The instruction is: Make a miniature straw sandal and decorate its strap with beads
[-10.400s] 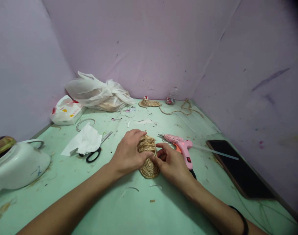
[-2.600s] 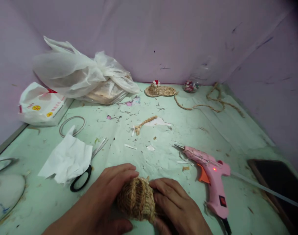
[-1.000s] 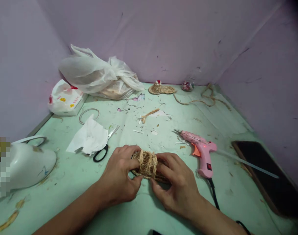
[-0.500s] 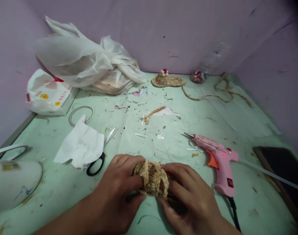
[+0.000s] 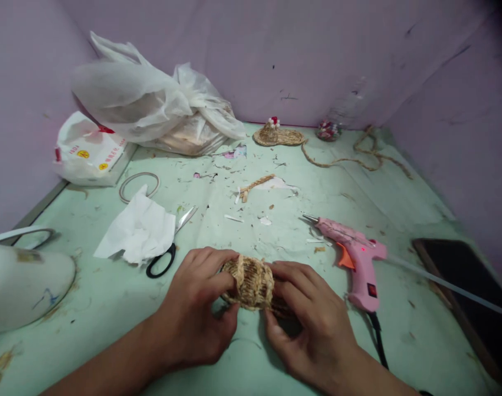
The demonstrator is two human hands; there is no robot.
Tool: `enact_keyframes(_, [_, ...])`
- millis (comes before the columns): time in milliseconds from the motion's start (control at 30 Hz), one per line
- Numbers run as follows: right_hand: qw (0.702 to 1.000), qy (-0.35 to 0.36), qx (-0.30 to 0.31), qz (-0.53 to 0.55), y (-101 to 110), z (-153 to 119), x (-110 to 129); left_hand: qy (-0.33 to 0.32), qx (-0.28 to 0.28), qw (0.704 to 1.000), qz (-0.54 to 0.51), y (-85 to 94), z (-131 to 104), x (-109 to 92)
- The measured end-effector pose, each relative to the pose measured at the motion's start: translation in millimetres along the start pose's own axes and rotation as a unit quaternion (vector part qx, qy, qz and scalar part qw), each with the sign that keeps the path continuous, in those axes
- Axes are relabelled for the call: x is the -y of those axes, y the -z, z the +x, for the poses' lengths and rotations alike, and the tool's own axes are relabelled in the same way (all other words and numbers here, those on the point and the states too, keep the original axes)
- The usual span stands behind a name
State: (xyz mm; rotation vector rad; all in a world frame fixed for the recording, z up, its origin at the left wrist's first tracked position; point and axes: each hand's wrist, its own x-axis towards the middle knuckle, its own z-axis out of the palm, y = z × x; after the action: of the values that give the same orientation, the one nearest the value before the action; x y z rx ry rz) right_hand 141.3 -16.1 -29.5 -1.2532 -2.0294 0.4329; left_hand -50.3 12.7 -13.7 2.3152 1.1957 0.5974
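Note:
A small woven straw slipper [image 5: 253, 283] with braided strands over its top is held just above the table at the lower middle. My left hand [image 5: 199, 305] grips its left end, fingers on top and thumb below. On its right end my right hand [image 5: 312, 319] is closed, covering much of the sole. Right of my hands lies a pink glue gun [image 5: 360, 253], its red light lit. Scissors [image 5: 162, 261] with black handles lie to the left, partly under crumpled white paper [image 5: 139, 231].
At the back stands another straw slipper [image 5: 281, 136] with red and white beads, joined by twine [image 5: 341, 164]. A plastic bag [image 5: 164, 110] and a white box [image 5: 94, 154] fill the back left. A dark phone [image 5: 461, 302] lies right; a white object [image 5: 28, 286] sits left.
The view has shifted slightly. The straw slipper is turned a little between my hands, and its right braided strand now lies closer against the top. Both hands still hold it.

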Motion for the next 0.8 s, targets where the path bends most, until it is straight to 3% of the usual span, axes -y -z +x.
enact_keyframes(133, [1.000,0.000,-0.008,-0.004,0,-2,1,-0.012,-0.017,1.000,0.009,-0.3,-2,3])
enact_keyframes(333, [0.999,0.013,0.029,-0.005,7,-3,2,-0.013,0.057,0.998,-0.001,12.0,-2,2])
enact_keyframes(633, [0.999,-0.008,0.001,-0.040,-3,-3,7,0.026,-0.001,0.999,0.047,-5.0,0,-11])
enact_keyframes(800, [0.999,0.020,0.044,-0.004,7,-4,-3,-0.001,0.060,0.998,0.017,9.0,-2,-1])
